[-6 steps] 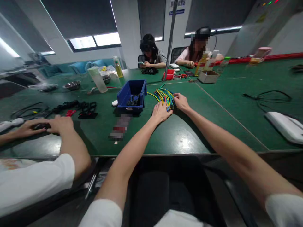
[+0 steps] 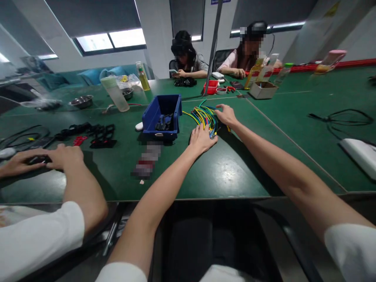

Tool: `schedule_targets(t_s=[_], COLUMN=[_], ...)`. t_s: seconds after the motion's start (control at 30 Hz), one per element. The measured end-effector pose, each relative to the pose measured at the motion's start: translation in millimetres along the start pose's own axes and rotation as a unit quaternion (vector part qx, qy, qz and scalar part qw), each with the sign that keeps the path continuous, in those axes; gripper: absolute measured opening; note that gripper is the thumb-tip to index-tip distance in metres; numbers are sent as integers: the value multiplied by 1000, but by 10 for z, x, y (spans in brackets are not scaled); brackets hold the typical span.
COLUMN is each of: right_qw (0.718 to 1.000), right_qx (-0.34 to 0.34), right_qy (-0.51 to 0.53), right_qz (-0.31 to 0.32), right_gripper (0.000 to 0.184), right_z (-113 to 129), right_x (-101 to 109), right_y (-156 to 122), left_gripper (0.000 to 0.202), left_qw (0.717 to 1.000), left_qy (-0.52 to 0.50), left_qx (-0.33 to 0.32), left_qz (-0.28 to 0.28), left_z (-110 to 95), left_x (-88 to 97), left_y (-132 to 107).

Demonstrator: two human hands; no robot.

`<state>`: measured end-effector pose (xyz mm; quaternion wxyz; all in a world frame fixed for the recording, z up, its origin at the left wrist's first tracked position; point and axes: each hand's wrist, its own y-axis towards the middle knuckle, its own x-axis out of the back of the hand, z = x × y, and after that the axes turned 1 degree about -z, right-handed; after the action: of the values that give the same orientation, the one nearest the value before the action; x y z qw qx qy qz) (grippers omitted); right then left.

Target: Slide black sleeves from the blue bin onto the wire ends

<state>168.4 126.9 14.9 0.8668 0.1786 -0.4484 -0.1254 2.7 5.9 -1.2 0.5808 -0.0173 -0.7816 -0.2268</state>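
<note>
A loose bundle of yellow, green and blue wires (image 2: 202,114) lies on the green table in front of me, with a little red among them. My left hand (image 2: 201,138) rests over the near end of the bundle, fingers spread and palm down. Some wire tips show beside its thumb. At the bundle's right edge is my right hand (image 2: 227,116), its thumb and forefinger apart, the other fingers partly hidden. A short yellow wire end shows just below that hand. Left of the wires stands a blue plastic bin (image 2: 162,117) with black parts inside.
A neighbour's hands (image 2: 55,157) hold a dark object on the left, near black straps (image 2: 102,135). Two people sit across the table. Bottles (image 2: 116,94), a red tray (image 2: 210,87), a small box (image 2: 263,91) and a metal pole (image 2: 214,47) stand beyond. A white device (image 2: 360,156) lies right.
My right hand's thumb and forefinger have parted slightly at the bundle's edge. My left hand stays on the wires. The camera view has shifted a little.
</note>
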Motion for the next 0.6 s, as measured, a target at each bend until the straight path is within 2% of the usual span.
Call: schedule_targets(t_s=[0.17,0.27,0.47,0.6], right_qw=[989,974,937,934], right_qx=[76,139,219,224], right_qy=[-48,-61,-100,-131], right_qz=[116,169,253,245], right_gripper=[51,53,47,41], right_z=[273,475,715,726], right_x=[-324,-514,-805,-884], right_y=[488,675,749,703], left_gripper=[59,61,58,58], left_qw=[1000,1000,1000,1000], left_qy=[8,10,2,-3], left_qx=[6,9,12,10], left_qz=[8,15,25,20], left_z=[4,3,23,29], left_x=[25,49,67,57], left_y=[36,55,87,96])
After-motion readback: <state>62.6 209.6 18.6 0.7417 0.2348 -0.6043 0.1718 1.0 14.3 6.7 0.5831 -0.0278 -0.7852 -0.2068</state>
